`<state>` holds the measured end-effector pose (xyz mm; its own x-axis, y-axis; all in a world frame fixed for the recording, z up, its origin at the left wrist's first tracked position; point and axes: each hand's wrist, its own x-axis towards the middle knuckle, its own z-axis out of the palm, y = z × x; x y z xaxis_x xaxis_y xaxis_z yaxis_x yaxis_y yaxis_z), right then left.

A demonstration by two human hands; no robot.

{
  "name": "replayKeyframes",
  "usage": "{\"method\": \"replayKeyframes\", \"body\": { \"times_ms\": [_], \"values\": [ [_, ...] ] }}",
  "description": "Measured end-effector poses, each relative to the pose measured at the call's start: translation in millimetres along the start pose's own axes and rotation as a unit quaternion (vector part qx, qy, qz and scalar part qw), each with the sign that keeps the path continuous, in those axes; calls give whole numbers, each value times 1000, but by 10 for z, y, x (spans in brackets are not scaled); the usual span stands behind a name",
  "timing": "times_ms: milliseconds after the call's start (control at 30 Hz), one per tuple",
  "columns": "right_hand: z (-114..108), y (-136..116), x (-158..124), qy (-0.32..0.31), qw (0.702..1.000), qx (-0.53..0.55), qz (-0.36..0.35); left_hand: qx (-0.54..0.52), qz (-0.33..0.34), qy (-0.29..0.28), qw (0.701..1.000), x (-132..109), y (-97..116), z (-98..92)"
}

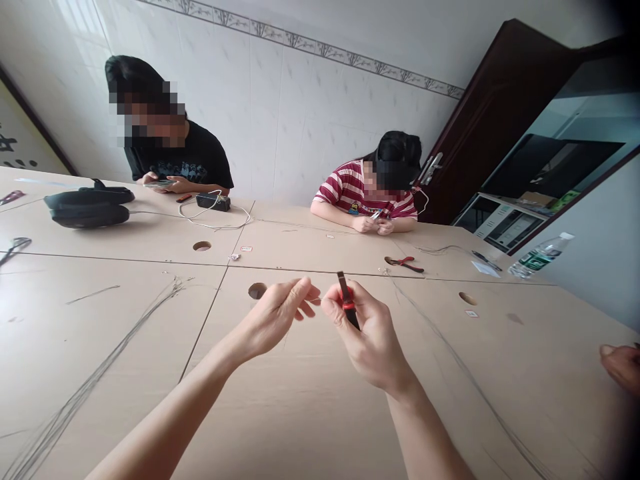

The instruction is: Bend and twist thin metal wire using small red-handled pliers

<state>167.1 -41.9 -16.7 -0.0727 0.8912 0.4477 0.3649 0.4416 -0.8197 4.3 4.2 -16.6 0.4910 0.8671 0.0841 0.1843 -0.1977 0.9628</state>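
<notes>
In the head view my left hand is over the table, its thumb and forefinger pinched together on what looks like a thin wire. The wire spans the small gap toward my right hand. That hand is closed around small red-and-black pliers, which point upward; its thumb and fingertips meet close to the wire. Part of the pliers is hidden by the fingers. A bundle of long thin wires lies to the left of my hands, and more strands run along the right.
Across the table, one person holds a phone and another person works with a small tool. Other pliers, a bottle, a black bag and a power strip lie about. Another hand shows at right.
</notes>
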Motion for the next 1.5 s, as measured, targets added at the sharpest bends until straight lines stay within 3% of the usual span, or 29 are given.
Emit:
{"method": "replayKeyframes", "body": {
  "times_ms": [167,467,667,800,967,1133,1233,1300,1367,1433,1500],
  "values": [
    [-26,33,16,18,1000,1,-2,-48,-46,-73,995,-20,8,72],
    [-62,106,62,73,997,-1,-8,-184,-54,-173,966,-73,31,133],
    [-55,92,46,72,997,-6,-9,-231,-101,-319,914,-91,23,122],
    [-54,83,41,76,997,-13,0,-277,-86,-404,868,-121,41,116],
    [-27,109,48,72,997,-9,-4,-336,-54,-444,829,-207,101,80],
    [-3,102,39,58,998,1,3,-392,0,-381,837,-357,238,4],
    [12,103,39,47,999,17,11,-416,48,-291,860,-422,342,-45],
    [30,103,40,36,999,32,9,-424,95,-176,883,-426,390,-74],
    [53,98,36,31,999,34,4,-411,142,-23,900,-399,412,-104],
    [76,90,25,31,999,25,2,-388,173,110,899,-351,409,-139],
    [95,84,12,26,999,22,4,-371,190,185,890,-293,390,-172]
  ]
}}
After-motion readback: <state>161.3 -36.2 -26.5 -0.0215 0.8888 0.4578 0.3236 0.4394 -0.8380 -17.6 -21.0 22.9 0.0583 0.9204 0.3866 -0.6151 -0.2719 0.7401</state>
